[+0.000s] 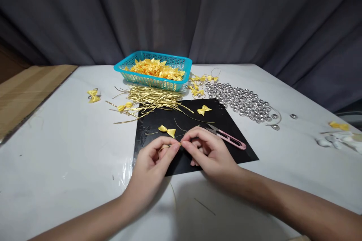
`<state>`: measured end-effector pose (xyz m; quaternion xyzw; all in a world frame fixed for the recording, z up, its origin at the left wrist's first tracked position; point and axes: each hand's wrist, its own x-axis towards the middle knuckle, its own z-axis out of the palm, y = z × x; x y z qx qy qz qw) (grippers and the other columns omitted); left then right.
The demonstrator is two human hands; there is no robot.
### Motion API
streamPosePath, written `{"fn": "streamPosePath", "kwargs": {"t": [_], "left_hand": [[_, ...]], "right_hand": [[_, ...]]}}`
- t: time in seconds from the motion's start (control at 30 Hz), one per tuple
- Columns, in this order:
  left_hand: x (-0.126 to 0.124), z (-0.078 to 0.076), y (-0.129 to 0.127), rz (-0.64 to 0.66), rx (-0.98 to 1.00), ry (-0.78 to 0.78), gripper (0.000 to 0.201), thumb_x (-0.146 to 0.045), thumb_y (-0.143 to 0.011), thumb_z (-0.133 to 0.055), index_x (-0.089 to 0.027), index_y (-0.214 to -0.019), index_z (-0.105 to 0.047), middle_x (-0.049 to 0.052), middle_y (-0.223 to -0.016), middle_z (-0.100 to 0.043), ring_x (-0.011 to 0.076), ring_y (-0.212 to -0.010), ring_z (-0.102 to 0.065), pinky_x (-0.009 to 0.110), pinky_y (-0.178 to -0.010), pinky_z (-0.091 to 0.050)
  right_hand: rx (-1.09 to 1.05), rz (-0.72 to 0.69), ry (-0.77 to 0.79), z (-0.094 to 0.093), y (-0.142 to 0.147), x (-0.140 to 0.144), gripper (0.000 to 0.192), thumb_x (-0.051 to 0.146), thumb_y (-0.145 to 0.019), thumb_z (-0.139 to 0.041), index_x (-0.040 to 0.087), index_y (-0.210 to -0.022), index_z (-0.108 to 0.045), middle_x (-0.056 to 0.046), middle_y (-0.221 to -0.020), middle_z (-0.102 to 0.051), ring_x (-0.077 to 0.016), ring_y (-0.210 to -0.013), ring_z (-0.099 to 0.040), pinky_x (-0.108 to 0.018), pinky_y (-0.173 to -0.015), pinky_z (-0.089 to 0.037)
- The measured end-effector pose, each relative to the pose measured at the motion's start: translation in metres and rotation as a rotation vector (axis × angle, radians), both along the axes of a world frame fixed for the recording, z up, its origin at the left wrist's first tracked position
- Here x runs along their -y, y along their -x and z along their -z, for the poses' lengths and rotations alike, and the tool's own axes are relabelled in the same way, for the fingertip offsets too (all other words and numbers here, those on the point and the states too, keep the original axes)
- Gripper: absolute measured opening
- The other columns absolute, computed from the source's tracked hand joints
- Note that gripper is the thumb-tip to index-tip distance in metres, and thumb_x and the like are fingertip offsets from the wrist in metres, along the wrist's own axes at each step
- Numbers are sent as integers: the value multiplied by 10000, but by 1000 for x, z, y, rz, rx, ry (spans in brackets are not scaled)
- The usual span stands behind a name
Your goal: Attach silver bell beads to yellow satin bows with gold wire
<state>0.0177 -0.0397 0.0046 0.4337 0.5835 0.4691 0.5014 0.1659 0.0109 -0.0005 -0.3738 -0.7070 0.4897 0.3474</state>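
Above the black mat (239, 156), my left hand (152, 158) and my right hand (212, 152) meet fingertip to fingertip. Both pinch a thin gold cord (166, 146), with a tiny gold bit showing between the fingertips. Much of the cord is hidden by the fingers. Just beyond my left hand lies a yellow ribbon bow (167, 131). Another yellow bow (204, 110) rests farther back on the mat. Pink-handled thread snips (230, 139) lie beside my right hand, their tips partly behind it. Loose cord ends are around the hands.
Behind the mat is a pile of gold cords (155, 97), backed by a teal basket (155, 80) of yellow bows. Silver beads (240, 101) spread to the right. Bows with cord loops (196, 88) sit between. Cardboard (36, 90) is at the left, a dark curtain behind.
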Motion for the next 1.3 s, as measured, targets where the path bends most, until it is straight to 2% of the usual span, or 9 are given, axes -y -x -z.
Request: {"fn": "streamPosePath", "kwargs": {"t": [0.1,0.27,0.43,0.7,0.87,1.1,1.3], "left_hand": [[-1,0,-1,-7,38,-1,232,-415,-779,-583,-187,-785,-626,16,-790,-590,134,-717,-489,222,-560,-345],[-2,0,-2,-14,40,16,227,-408,-769,-595,-183,-769,-629,20,-805,-597,134,-726,-487,218,-553,-340],[-2,-1,-1,14,31,18,235,-405,-777,-579,-177,-741,-628,10,-732,-580,129,-682,-467,225,-574,-350],[-1,0,0,56,26,15,240,-394,-819,-545,-174,-748,-610,-10,-708,-555,117,-662,-455,220,-593,-349],[-1,-2,0,94,29,3,247,-387,-840,-522,-175,-739,-597,-10,-707,-546,122,-671,-463,228,-615,-359],[0,2,0,77,14,26,241,-405,-821,-560,-182,-739,-599,-10,-710,-523,132,-679,-449,251,-612,-324],[-2,1,-1,-5,7,24,235,-403,-766,-631,-180,-835,-658,-70,-544,-306,107,-548,-326,244,-554,-275]], "right_hand": [[44,-7,-75,1,-1,-1,143,280,-846,-527,148,-817,-571,-15,-791,-508,-39,-550,-457,-133,-436,-443],[41,-24,50,0,-1,-1,177,318,-825,-535,144,-839,-556,8,-691,-485,-46,-510,-434,-146,-408,-412],[24,-9,144,0,0,-2,215,364,-829,-515,150,-824,-537,32,-598,-457,-47,-437,-443,-153,-385,-411],[-75,-74,267,-4,-1,-2,252,403,-825,-525,152,-841,-514,69,-526,-411,-40,-423,-414,-163,-430,-469],[-16,-76,285,-5,-1,-2,235,374,-800,-573,147,-811,-512,61,-537,-438,-32,-414,-433,-132,-399,-409],[-98,-108,283,-7,-1,-2,233,383,-825,-553,158,-791,-501,69,-534,-414,-32,-427,-403,-141,-424,-457],[-67,-100,295,-7,-1,-1,231,373,-812,-566,153,-785,-503,64,-541,-423,-32,-436,-411,-130,-415,-452]]}}
